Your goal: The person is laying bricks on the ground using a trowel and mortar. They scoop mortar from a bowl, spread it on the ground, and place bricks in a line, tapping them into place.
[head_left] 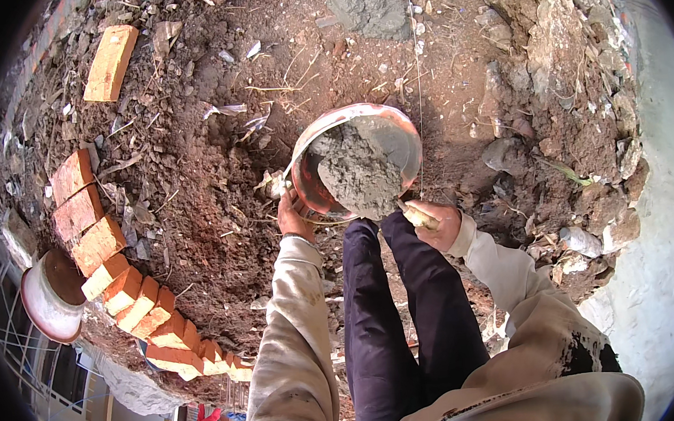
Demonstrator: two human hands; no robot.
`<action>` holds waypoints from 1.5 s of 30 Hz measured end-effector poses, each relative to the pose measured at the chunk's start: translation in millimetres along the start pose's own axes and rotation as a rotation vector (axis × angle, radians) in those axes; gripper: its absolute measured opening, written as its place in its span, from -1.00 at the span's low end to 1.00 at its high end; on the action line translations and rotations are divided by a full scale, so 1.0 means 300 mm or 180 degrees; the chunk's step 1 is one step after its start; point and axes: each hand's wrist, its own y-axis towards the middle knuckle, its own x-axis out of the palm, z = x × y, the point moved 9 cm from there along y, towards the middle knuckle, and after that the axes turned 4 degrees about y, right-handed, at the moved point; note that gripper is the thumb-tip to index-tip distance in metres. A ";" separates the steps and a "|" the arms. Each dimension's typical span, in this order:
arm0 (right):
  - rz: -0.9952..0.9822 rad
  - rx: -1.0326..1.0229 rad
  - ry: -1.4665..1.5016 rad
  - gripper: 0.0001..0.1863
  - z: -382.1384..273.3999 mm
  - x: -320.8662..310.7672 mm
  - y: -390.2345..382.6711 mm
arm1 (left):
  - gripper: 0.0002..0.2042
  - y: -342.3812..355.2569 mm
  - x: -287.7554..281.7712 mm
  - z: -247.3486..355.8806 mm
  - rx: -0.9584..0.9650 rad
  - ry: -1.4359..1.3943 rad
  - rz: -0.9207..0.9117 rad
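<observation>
A round metal pan (357, 165) with a reddish, pale rim holds a lumpy heap of wet grey mortar (357, 165) just beyond my feet, tilted slightly. My left hand (291, 212) has its fingers closed on the pan's left edge. At the lower right of the pan, my right hand (437, 226) grips the pale handle of a tool (420, 216), apparently a trowel, whose blade is mostly hidden by the mortar. A thin taut string (415, 62) runs past the pan's right side.
Orange bricks (125, 286) line the left edge beside an empty-looking pan (52, 288); another brick (110, 62) lies farther up. A mortar patch (368, 2) is at the top. Rubble (538, 155) borders a pale wall (660, 185) on the right. Below left are railings and a building.
</observation>
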 end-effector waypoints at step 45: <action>0.0265 0.0588 -0.0966 -0.44 0.398 0.092 0.191 | -0.57 0.045 0.021 0.037 0.0406 0.0073 -0.0251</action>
